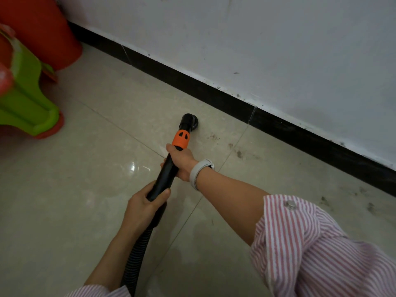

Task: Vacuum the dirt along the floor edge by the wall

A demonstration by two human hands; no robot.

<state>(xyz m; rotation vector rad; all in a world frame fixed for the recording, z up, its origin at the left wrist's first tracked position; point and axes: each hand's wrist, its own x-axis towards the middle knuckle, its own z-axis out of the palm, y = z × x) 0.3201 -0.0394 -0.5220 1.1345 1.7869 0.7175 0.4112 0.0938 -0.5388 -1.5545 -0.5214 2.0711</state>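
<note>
We're looking down at both hands on the vacuum wand point(166, 170), a black tube w/ an orange collar point(181, 139) near the front. Right hand point(182, 160) is wrapped round the tube just behind that collar, thumb up by the orange, arm stretched out long from a rolled-up striped sleeve point(310, 243), pale wristband point(200, 171) on the wrist. Left hand point(143, 205) grips further back, fingers curled round the tube's rear end where the ribbed hose point(139, 254) takes over and trails down toward us. Hands are apart, one ahead of the other on the same tube, both clamped on. Wand slants fwd and down; its round black nozzle point(189, 121) sits on the tile floor point(85, 168), near the black skirting point(214, 91) but not touching it. Dirt point(214, 137) shows as brownish specks just right of the nozzle, and more dark specks point(368, 206) lie further right along the floor edge under the white wall point(278, 39). Far left, well apart from the nozzle, a green stool point(27, 103) and a red plastic item point(42, 28) behind it.
</note>
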